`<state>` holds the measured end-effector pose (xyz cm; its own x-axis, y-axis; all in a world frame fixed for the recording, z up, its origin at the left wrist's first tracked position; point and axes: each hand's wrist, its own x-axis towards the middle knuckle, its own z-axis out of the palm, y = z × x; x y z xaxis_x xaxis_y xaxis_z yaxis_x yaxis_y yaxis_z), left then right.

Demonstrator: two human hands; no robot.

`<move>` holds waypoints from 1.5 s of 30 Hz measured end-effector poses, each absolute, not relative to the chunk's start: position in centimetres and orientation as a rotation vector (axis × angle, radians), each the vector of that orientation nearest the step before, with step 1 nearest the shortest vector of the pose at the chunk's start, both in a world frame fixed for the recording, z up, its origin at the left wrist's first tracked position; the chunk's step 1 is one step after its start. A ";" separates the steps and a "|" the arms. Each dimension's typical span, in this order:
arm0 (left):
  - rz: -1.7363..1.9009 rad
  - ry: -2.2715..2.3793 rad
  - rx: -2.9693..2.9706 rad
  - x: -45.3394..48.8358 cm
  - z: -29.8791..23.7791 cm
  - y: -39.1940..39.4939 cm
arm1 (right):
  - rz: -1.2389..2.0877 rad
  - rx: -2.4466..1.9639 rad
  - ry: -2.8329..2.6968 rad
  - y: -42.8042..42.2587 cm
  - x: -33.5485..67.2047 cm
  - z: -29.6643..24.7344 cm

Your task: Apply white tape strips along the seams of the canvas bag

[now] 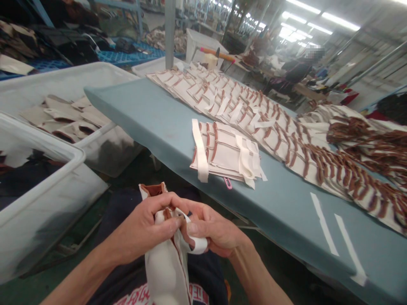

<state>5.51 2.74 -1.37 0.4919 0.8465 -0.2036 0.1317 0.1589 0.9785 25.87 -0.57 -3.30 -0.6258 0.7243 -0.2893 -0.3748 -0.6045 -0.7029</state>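
Note:
Above my lap I hold a cream fabric piece (167,271) with brown lining showing at its upper opening. My left hand (149,228) is closed round its top part, the thumb pressing near the edge. My right hand (213,226) pinches a white fabric strip (199,245), which loops out below the fingers against the piece. Both hands' fingertips meet at the seam, so the exact spot between them is hidden. On the table just beyond lies a small stack of cream pieces (225,148) with brown edges, and loose white strips (199,148) rest across it.
The blue-green table (171,127) bears long overlapping rows of cream pieces (254,110) and brown-edged bundles (375,144). Two more strips (324,222) lie near its right end. White plastic bins (41,199) stand at the left. A pink clip (227,183) sits at the table edge. A person (297,67) is farther back.

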 end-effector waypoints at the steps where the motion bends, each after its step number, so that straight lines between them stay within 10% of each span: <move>1: 0.634 0.941 1.292 5.6 -1.4 2.7 | 2.219 -0.760 -0.788 -0.5 25.9 -3.3; 14: 0.694 1.140 1.498 4.0 0.3 2.7 | 2.168 -0.817 -0.708 -2.2 28.5 -7.8; 20: 0.547 1.168 1.505 3.8 0.8 2.4 | 1.514 -1.686 -1.186 -4.5 31.0 -8.0; 26: 0.469 1.192 1.497 4.8 1.9 2.0 | 1.043 -1.404 -1.468 -4.1 28.2 -3.3; 45: 0.563 1.207 1.601 2.9 -0.3 1.0 | 1.654 -1.087 -1.065 -1.0 22.5 -3.2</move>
